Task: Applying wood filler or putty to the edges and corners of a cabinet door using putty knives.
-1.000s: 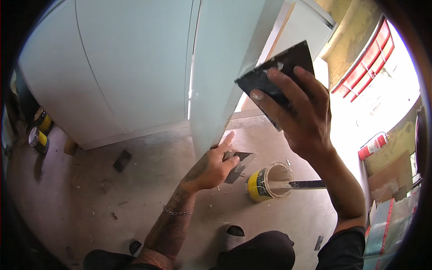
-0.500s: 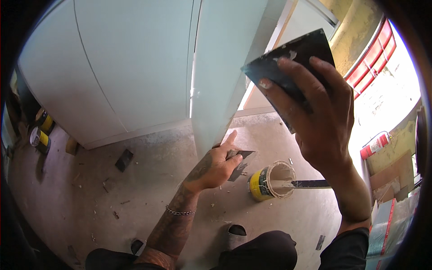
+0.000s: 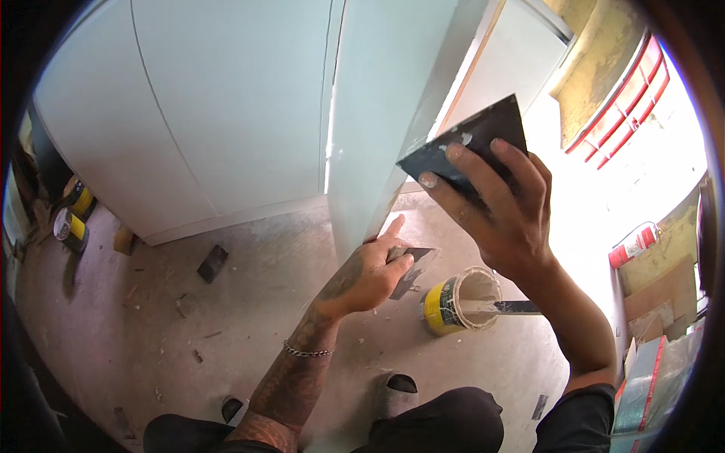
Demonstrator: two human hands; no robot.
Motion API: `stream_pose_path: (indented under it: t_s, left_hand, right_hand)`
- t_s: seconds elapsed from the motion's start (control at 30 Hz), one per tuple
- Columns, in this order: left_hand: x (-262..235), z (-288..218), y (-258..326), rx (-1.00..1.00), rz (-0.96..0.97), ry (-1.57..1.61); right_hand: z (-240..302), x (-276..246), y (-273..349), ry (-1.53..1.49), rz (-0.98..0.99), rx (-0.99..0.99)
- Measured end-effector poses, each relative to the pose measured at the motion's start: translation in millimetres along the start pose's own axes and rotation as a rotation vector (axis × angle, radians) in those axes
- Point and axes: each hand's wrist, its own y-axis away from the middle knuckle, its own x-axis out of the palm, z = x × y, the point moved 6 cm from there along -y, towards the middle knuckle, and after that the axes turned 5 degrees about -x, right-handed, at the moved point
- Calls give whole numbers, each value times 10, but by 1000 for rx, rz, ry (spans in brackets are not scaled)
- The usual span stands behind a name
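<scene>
My right hand [image 3: 510, 204] is closed on a black flat filler spreader [image 3: 495, 124], marked with pale filler, its fingers spread over the back. One corner of the spreader meets the edge of an upright pale panel [image 3: 381, 98]. Lower down, my left hand [image 3: 370, 272] holds a second dark filler spreader [image 3: 419, 260] between thumb and palm, index finger stretched toward the panel's lower end; whether that finger touches the panel I cannot tell. Close by stands an open yellow-and-black bucket [image 3: 445, 306] with pale filler on its rim and a dark-handled tool [image 3: 517, 307] across its mouth.
White cabinet doors [image 3: 226, 98] fill the upper left. Two more buckets [image 3: 70, 230] stand at far left. A dark flat piece [image 3: 213, 264] and scraps lie on the floor. At right are a red fire extinguisher [image 3: 633, 248], boards [image 3: 661, 291] and wrapped sheets [image 3: 642, 385].
My right hand has moved down and slightly left along the panel's edge with its spreader. My left hand has stayed nearly in place, still gripping the other spreader.
</scene>
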Motion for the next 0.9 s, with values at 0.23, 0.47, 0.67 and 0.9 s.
stream_pose_path:
  t_s: [0.23, 0.47, 0.67, 0.9]
  left_hand:
    - [4, 52, -8, 72, -41, -73]
    - [12, 11, 9, 12, 18, 68]
    - [-1, 29, 4, 31, -12, -3]
    - [-7, -25, 16, 32, -17, -41]
  right_hand:
    - [28, -233, -53, -34, 11, -11]
    - [-117, -393, -424, 87, -45, 93]
    - [74, -205, -180, 41, 29, 45]
    - [297, 54, 167, -15, 64, -53]
